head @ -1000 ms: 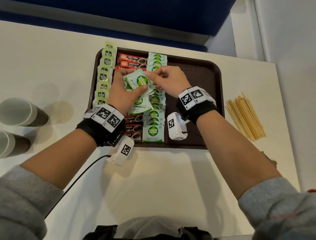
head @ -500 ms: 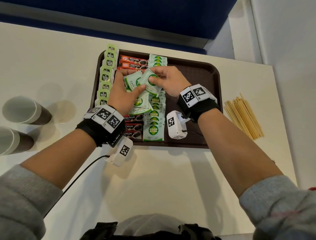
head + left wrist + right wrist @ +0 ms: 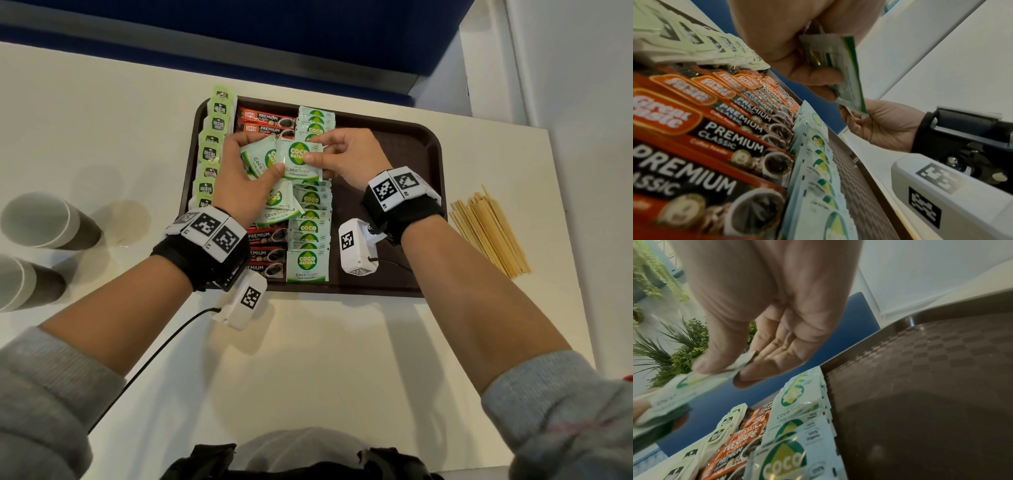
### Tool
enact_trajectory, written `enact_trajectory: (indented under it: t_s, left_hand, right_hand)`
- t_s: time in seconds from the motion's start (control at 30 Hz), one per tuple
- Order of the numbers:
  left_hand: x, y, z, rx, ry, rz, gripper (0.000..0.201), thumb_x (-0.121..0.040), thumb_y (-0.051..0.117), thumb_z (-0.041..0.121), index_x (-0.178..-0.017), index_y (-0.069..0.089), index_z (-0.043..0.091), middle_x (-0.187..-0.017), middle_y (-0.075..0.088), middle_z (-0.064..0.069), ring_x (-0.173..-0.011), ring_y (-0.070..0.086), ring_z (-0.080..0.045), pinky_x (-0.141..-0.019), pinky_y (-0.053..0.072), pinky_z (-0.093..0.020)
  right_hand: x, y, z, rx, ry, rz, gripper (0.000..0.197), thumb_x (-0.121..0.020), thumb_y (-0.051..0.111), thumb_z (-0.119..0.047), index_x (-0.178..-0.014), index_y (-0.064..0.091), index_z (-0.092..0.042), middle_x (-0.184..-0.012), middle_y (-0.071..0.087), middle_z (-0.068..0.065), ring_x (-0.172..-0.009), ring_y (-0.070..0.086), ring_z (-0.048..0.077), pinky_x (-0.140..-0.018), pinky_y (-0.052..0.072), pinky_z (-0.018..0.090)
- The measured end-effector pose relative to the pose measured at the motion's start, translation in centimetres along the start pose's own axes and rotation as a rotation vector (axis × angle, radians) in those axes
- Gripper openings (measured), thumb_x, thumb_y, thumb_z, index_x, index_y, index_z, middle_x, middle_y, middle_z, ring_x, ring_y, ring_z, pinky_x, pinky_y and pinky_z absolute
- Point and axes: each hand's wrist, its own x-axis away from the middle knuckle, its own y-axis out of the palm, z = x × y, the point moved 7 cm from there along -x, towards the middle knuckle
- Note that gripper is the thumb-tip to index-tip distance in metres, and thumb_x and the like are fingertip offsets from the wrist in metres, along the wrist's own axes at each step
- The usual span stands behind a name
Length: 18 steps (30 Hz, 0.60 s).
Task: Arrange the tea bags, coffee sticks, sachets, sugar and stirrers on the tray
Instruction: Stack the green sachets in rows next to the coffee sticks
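A dark brown tray [image 3: 404, 144] holds a left column of green tea bags [image 3: 210, 154], a column of red coffee sticks [image 3: 267, 124] and a column of white-green Coco Sugar sachets [image 3: 308, 240]. Above the tray my left hand [image 3: 239, 178] grips a fanned bunch of sugar sachets [image 3: 258, 161]. My right hand [image 3: 346, 157] pinches the top sachet [image 3: 301, 161] of that bunch by its right edge, thumb over forefinger [image 3: 756, 371]. The bunch [image 3: 846, 78] shows edge-on in the left wrist view. Wooden stirrers [image 3: 486, 229] lie on the table right of the tray.
Two paper cups [image 3: 37, 222] stand on the white table at the far left. The right half of the tray floor [image 3: 920, 386] is bare. A blue panel and a wall run behind the table's far edge. A cable trails from my left wrist.
Both hands have stayed over the tray's middle. The right hand has drawn the top sachet rightward out of the bunch, so its printed face now shows flat.
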Motion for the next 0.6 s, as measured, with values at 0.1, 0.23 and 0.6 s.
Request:
enact_trajectory:
  t_s: [0.1,0.23,0.6]
  left_hand:
    - [0.0,-0.1,-0.4,-0.026,-0.021,0.015,0.042,-0.084,0.07,0.014,-0.112,0.041,0.022,-0.118,0.06,-0.006,-0.1,0.065,-0.016,-0.088,0.055,-0.039]
    - [-0.1,-0.3,-0.7,-0.027,-0.038,0.029,0.041,-0.085,0.069,0.012,-0.112,0.039,0.021,-0.111,0.058,-0.001,-0.096,0.064,-0.015,-0.087,0.055,-0.037]
    - [-0.2,-0.7,-1.3,-0.045,-0.068,0.05,0.041,-0.085,0.068,0.011,-0.111,0.039,0.021,-0.114,0.06,-0.007,-0.09,0.065,-0.014,-0.078,0.057,-0.028]
  right_hand:
    - [0.0,0.2,0.0,-0.04,0.002,-0.031,0.021,-0.081,0.072,-0.011,-0.1,0.064,-0.015,-0.081,0.064,0.012,-0.074,0.065,0.017,-0.069,0.056,0.023]
    - [-0.3,-0.3,-0.1,-0.058,-0.02,0.009,0.017,-0.086,0.064,-0.004,-0.102,0.063,-0.012,-0.087,0.065,0.013,-0.073,0.064,0.013,-0.062,0.053,0.015]
    - [-0.7,-1.1,3.3,0.153,0.076,0.168,0.019,-0.087,0.065,-0.013,-0.105,0.068,-0.017,-0.084,0.065,0.004,-0.075,0.059,0.012,-0.083,0.053,0.03]
